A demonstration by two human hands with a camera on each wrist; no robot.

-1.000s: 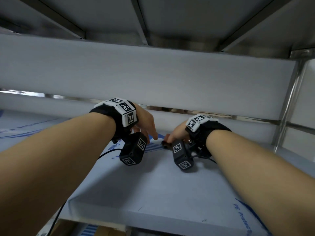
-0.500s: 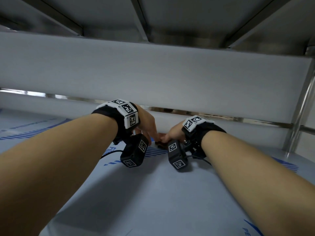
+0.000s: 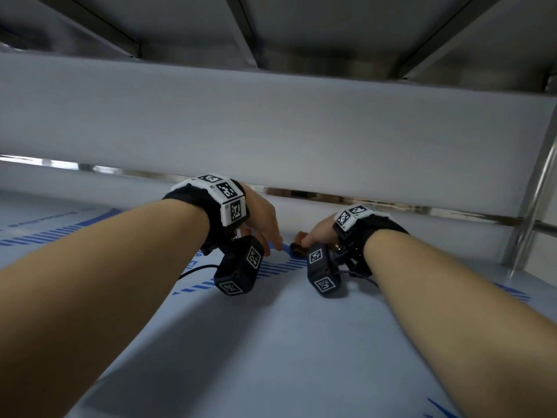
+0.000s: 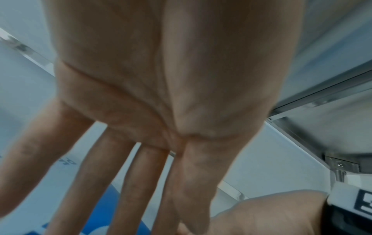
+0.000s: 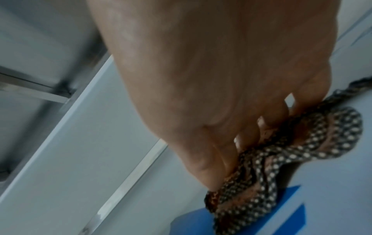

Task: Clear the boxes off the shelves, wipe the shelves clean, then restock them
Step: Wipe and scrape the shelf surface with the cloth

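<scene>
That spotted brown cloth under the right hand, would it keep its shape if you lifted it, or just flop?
Probably flop: the cloth lies bunched in soft, wavy folds under the right hand, so it looks limp. It seems thin and light. Its knitted, dotted weave looks grippy, so pushed along the smooth shelf it would likely drag and crumple rather than glide.
</scene>
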